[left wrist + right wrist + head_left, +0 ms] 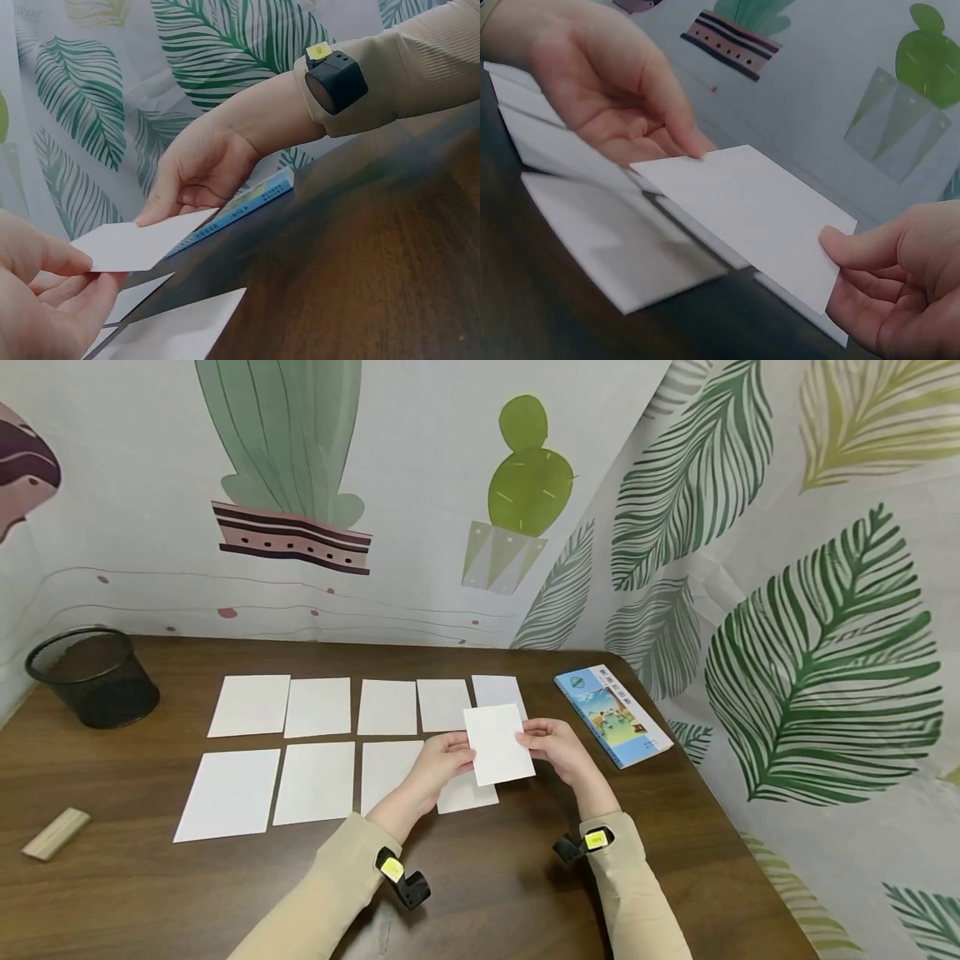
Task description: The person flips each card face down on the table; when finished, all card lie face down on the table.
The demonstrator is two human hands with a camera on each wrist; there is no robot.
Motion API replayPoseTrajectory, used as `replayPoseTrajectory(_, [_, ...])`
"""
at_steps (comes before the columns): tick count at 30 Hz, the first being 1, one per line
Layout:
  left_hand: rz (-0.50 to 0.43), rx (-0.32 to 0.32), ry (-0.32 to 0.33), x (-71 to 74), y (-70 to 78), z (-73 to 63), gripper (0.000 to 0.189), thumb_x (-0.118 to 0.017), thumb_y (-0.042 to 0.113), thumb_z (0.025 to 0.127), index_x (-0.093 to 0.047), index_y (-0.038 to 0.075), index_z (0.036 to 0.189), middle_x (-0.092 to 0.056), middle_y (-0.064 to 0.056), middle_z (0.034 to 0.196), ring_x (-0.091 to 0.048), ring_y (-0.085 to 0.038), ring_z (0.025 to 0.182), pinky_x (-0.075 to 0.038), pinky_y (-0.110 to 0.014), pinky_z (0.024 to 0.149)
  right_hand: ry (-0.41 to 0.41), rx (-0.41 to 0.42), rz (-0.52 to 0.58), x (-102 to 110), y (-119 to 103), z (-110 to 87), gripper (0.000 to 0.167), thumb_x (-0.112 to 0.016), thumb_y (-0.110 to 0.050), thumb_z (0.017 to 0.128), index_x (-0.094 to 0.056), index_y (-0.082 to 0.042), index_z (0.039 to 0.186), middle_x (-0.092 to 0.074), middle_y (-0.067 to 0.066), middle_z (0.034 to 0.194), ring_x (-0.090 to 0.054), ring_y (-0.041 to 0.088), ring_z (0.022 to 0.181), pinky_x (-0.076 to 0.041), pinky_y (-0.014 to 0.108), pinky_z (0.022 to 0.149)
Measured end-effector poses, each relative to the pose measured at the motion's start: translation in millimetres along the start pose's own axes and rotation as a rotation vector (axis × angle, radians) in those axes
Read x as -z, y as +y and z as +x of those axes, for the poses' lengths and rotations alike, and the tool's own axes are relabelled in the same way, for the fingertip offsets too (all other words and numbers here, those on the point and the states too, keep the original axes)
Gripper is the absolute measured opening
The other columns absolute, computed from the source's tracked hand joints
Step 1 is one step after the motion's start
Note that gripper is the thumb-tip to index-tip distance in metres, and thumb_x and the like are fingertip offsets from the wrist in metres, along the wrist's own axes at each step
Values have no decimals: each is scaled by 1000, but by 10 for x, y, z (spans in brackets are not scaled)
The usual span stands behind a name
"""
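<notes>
A blank white card (pixel 499 744) is held up above the table between both hands. My left hand (pixel 441 763) pinches its left edge, thumb on top and fingers beneath. My right hand (pixel 558 747) pinches the right edge the same way, as the right wrist view shows with the card (pixel 750 217) tilted. Below it lie two rows of similar white cards, among them a front-row card (pixel 467 793) partly covered by the held one and a back-row card (pixel 497 691) just behind it. The undersides of the cards are hidden.
A blue-covered book (pixel 615 716) lies at the table's right edge. At the back left stands a black mesh pen holder (pixel 112 689), and a small pale wooden block (pixel 56 834) lies at the front left. A patterned cloth (pixel 420 485) hangs behind the brown table (pixel 480 910).
</notes>
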State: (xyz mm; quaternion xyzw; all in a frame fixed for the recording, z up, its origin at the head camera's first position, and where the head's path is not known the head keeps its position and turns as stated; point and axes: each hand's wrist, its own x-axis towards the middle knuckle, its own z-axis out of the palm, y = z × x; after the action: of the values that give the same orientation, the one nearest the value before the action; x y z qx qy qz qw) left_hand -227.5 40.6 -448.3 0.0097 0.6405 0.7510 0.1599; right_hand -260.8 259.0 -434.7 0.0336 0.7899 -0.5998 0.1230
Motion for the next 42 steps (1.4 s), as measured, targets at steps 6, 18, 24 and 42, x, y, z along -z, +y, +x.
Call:
replayPoseTrajectory(6, [3,19,-38,-2,-34,-4,40,-54,-6,92,-50,-15,131,-62,-29,121,-66,-30,108,-54,-36,97,13,-47,-82,132,140,-18,37,-62,-7,94,-53,16,122,-65,8,98,-62,7,82,-57,26,80])
replayPoseTrajectory(18, [19,39,-68,13,-64,-20,42,-53,-7,92,-48,-17,132,-62,-33,120,-64,-38,113,-50,-41,102,72,-156,-210,288,265,11,40,-67,-11,92,-56,13,123,-63,22,114,-64,14,86,-58,33,85])
replayPoseTrajectory(24, [31,51,-62,21,-87,-10,41,-54,-6,91,-49,-16,131,-62,-32,120,-63,-37,113,-50,-41,102,131,-177,-297,280,259,-3,37,-73,-15,88,-64,9,115,-66,20,109,-64,17,83,-59,33,81])
replayPoseTrajectory(42, [36,42,-77,54,-129,18,40,-53,-6,92,-50,-16,131,-64,-31,120,-66,-34,110,-52,-38,100,218,-177,-397,257,211,-24,28,-81,-18,80,-70,2,96,-63,2,72,-54,12,62,-47,22,59])
